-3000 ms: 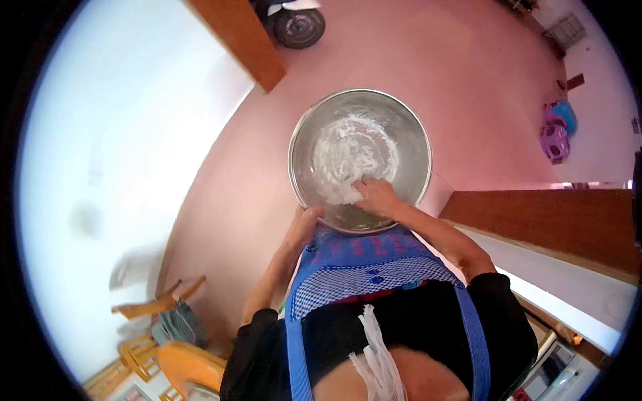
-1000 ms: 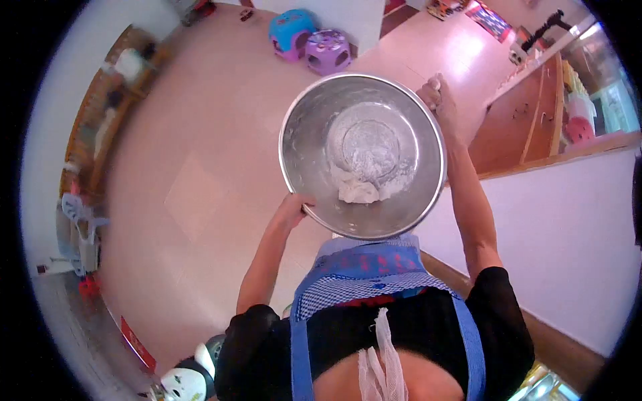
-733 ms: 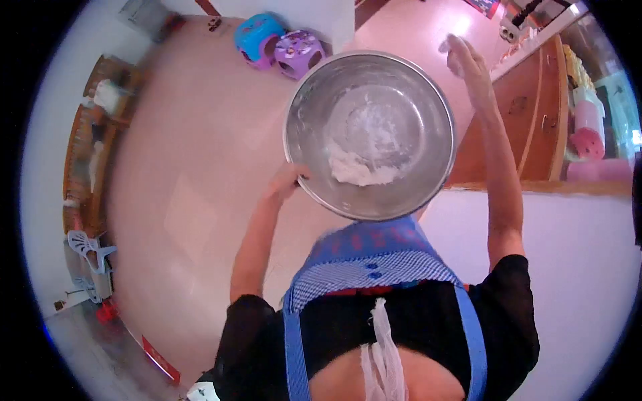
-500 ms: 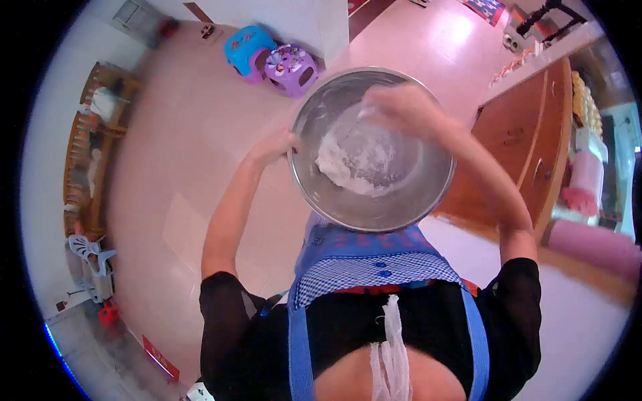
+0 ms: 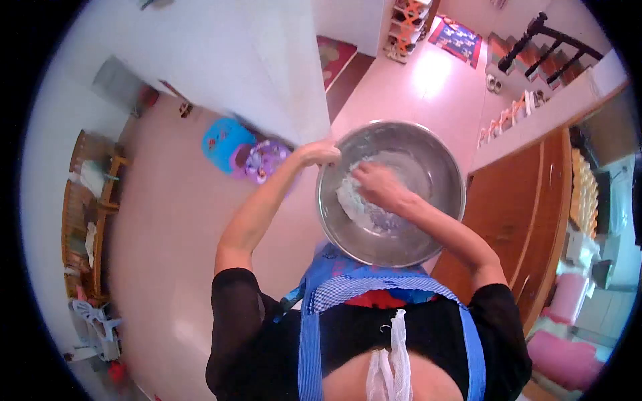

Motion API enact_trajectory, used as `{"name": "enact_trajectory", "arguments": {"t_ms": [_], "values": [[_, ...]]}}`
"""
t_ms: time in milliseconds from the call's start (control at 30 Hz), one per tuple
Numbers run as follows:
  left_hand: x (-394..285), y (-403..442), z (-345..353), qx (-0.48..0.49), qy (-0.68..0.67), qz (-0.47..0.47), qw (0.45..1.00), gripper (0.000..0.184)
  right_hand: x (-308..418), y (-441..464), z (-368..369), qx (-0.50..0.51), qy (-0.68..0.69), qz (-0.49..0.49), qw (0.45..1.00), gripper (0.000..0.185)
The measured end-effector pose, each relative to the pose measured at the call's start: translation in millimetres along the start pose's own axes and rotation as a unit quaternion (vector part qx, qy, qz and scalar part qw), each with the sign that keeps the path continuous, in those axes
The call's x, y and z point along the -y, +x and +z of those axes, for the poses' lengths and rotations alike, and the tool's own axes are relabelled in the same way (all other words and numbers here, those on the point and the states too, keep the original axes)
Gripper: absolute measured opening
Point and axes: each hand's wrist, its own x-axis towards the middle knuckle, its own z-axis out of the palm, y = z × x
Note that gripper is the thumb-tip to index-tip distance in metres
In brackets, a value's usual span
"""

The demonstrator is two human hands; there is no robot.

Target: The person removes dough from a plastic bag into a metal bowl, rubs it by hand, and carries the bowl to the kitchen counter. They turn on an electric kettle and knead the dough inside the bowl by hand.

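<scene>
A large stainless steel bowl (image 5: 435, 230) is held in front of my blue apron (image 5: 334, 264). White, flour-like powder (image 5: 351, 200) lies on its left side and bottom, clumped in places. My left hand (image 5: 319, 154) grips the rim at the upper left, its thumb over the edge. Inside the bowl, my right hand (image 5: 380, 184) is at the powder with its fingers curled downward. Whatever lies between those fingertips is hidden.
Blue (image 5: 224, 144) and purple (image 5: 264, 160) plastic stools stand by the wall corner at the left. A wooden cabinet (image 5: 501, 220) is close on my right. Shoe racks (image 5: 406, 30), a patterned mat (image 5: 456, 41) and a dark stair railing (image 5: 535, 40) lie farther ahead.
The view has tilted up, showing more of the hallway. The bowl appears lower and farther right. My right hand has moved from the bowl's far side down to the powder; my left still holds the rim.
</scene>
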Motion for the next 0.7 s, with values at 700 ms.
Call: {"name": "enact_trajectory", "arguments": {"t_ms": [700], "values": [[4, 334, -135, 0.04, -0.312, 0.07, 0.947, 0.068, -502, 252, -121, 0.139, -0.078, 0.124, 0.979, 0.046]]}}
